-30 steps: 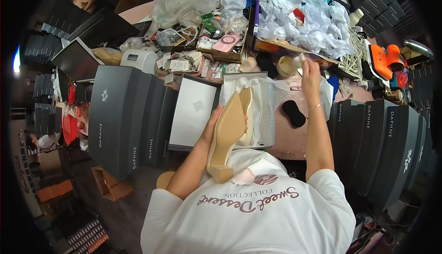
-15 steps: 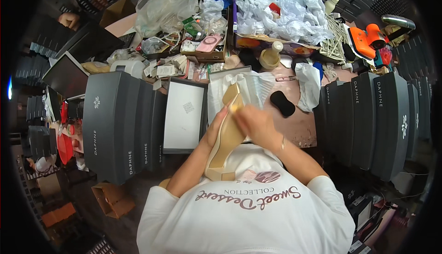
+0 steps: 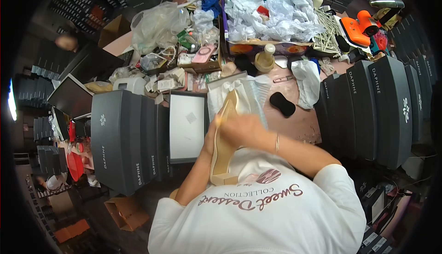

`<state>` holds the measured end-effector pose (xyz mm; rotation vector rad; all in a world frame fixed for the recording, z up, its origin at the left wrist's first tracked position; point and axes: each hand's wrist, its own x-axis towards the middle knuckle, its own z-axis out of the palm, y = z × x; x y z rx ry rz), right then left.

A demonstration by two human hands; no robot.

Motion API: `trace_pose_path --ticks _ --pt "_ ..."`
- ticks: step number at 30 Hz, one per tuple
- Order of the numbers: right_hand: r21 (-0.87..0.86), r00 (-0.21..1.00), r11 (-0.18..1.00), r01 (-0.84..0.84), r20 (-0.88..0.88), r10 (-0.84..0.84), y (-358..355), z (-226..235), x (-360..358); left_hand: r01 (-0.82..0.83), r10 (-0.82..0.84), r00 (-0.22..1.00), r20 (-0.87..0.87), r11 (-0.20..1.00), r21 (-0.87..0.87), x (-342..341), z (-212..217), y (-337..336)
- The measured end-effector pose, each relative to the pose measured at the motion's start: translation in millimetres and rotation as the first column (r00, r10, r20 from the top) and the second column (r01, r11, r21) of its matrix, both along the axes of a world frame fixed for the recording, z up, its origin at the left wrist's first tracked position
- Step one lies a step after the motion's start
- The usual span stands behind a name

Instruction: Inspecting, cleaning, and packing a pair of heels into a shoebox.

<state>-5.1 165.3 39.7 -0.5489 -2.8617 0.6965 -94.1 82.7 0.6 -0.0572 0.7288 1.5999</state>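
Observation:
A gold-beige heeled shoe point(image 3: 223, 161) stands tilted in front of my chest, its toe pointing away and its block heel near my shirt. My left hand point(image 3: 210, 137) is wrapped round the left side of the shoe. Across the middle of the shoe lies my right hand point(image 3: 246, 130), smeared by motion, so whether its fingers hold anything cannot be seen. Just beyond the toe is white tissue paper point(image 3: 251, 89) in an open box. To the left lies an open grey box part with a white inside point(image 3: 186, 132).
Tall dark grey shoeboxes stand in rows at left point(image 3: 120, 139) and right point(image 3: 389, 111). A black pad point(image 3: 282, 105), a pump bottle point(image 3: 265, 59) and crumpled paper point(image 3: 305, 81) lie on the pink table point(image 3: 299, 129). Behind are a tissue-filled box point(image 3: 271, 46) and an orange tool point(image 3: 357, 32).
My right hand has moved left across the shoe and is more blurred. The shoe stands more upright, its toe slightly lower in view. The whole view has shifted a little.

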Motion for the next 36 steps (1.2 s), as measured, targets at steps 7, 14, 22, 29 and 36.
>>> trace_pose_path --ticks 7,14,22,29,36 --pt "0.084 0.985 0.996 0.000 -0.171 0.015 18.0 -15.0 0.3 0.137 -0.135 0.989 -0.054 0.990 0.042 -17.3 -11.8 -4.6" --pt "0.184 0.869 0.972 -0.147 -0.446 0.215 -14.1 -9.5 36.5 0.201 -0.190 0.974 -0.124 0.976 0.088 -25.3 -17.3 1.5" --pt "0.081 0.871 0.992 -0.093 -0.477 0.120 -0.3 -19.6 46.4 0.139 -0.140 0.990 0.031 0.990 0.037 -23.9 -12.2 5.8" --pt "0.147 0.866 0.979 -0.144 -0.460 0.196 -7.9 -13.4 43.1 0.147 -0.153 0.984 0.094 0.987 0.072 -17.3 -4.7 -1.4" --pt "0.046 0.956 0.993 0.106 -0.279 -0.089 23.5 -13.4 -7.1 0.118 -0.155 0.971 0.183 0.973 0.200 -25.1 -17.9 -3.5"
